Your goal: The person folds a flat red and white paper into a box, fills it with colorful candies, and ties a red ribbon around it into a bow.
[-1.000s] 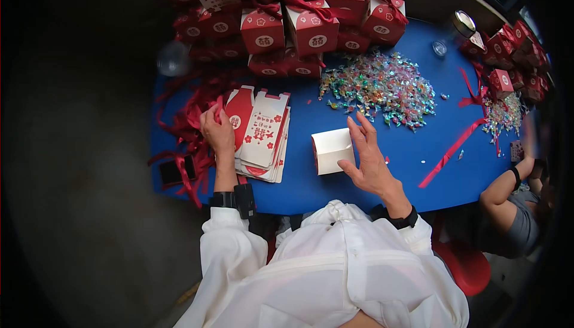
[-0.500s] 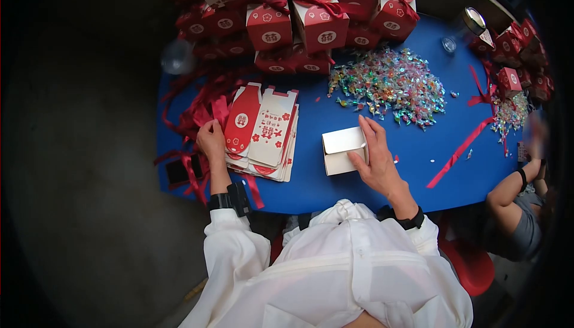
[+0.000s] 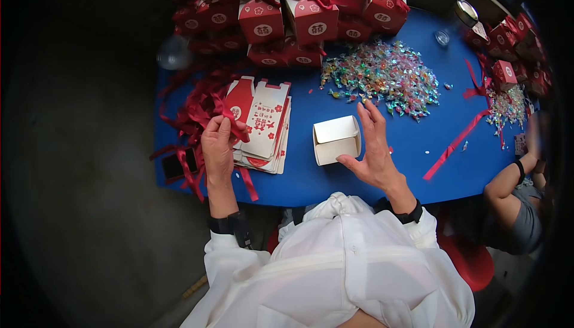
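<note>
Left hand (image 3: 218, 144) pinches a red ribbon (image 3: 230, 119) between thumb and fingers, lifted just over the left edge of the flat box stack (image 3: 263, 126). Top blanks on that stack are red and white, printed with red Chinese characters and small flowers — too small to read. Right hand (image 3: 372, 155) is spread, fingers released, thumb tip touching the lower right corner of the white box (image 3: 336, 140); nothing gripped. The white box sits open-topped on the blue table (image 3: 311, 184), between the two hands, just below the candy pile (image 3: 382, 77). Loose ribbons (image 3: 191, 110) lie tangled left of the stack. Finished red boxes (image 3: 287, 11) are stacked at the far edge, each with a round white label bearing a red double-happiness character and a ribbon bow. Another person's arm (image 3: 508, 178) rests at the right edge — hand not clear.
</note>
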`<action>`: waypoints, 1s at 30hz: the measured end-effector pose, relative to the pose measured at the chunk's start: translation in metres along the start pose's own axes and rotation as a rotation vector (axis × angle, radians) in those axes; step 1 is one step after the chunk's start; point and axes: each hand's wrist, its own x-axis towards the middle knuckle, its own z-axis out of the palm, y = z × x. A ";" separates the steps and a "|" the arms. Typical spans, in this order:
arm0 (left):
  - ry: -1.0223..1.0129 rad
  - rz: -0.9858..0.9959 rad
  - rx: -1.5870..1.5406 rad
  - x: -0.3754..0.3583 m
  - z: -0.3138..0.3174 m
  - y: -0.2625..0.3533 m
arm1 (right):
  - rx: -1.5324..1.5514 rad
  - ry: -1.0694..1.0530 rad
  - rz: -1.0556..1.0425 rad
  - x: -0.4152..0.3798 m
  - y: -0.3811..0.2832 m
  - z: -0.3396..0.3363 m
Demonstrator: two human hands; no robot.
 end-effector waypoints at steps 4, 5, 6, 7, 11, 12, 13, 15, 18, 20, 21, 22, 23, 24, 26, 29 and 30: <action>-0.300 -0.061 -0.015 -0.021 0.062 -0.003 | 0.037 0.124 -0.089 -0.002 -0.007 -0.005; -0.387 -0.078 0.021 -0.026 0.073 -0.008 | 0.081 0.153 -0.125 -0.003 -0.008 -0.005; -0.468 -0.107 0.035 -0.031 0.085 -0.009 | 0.215 0.218 -0.109 0.000 -0.019 -0.005; -0.550 -0.137 0.048 -0.037 0.097 -0.008 | 0.207 0.223 -0.100 0.000 -0.021 -0.007; -0.808 -0.145 0.346 -0.050 0.127 0.002 | 0.379 -0.015 -0.033 0.001 -0.026 -0.017; -0.864 -0.056 0.444 -0.050 0.134 0.010 | 0.421 -0.095 0.063 0.000 -0.024 -0.019; -0.917 0.036 0.543 -0.049 0.138 0.015 | 0.465 -0.174 0.158 0.000 -0.023 -0.020; -0.927 0.135 0.682 -0.051 0.136 0.012 | 0.636 -0.105 0.154 -0.001 -0.019 -0.014; -0.932 0.262 0.858 -0.051 0.132 0.009 | 1.117 0.009 0.319 0.001 -0.014 -0.019; -0.939 0.284 0.894 -0.052 0.127 0.008 | 1.296 0.040 0.285 0.001 -0.001 -0.032; -0.914 0.286 0.864 -0.053 0.124 0.007 | 1.473 0.074 0.242 -0.001 0.007 -0.040; -0.889 0.287 0.834 -0.055 0.121 0.005 | 1.472 0.077 0.246 -0.002 0.013 -0.046; -0.893 0.286 0.832 -0.056 0.119 0.004 | 1.530 0.172 0.297 -0.004 0.020 -0.053; -0.871 0.326 0.855 -0.057 0.117 0.002 | 1.586 0.268 0.347 -0.005 0.027 -0.060; -0.848 0.362 0.878 -0.057 0.115 -0.003 | 1.589 0.323 0.416 -0.008 0.042 -0.071; -0.823 0.489 0.864 -0.059 0.119 -0.010 | 1.548 0.389 0.486 -0.013 0.059 -0.083; -0.827 0.550 0.987 -0.058 0.124 -0.008 | 1.431 0.401 0.418 -0.013 0.059 -0.086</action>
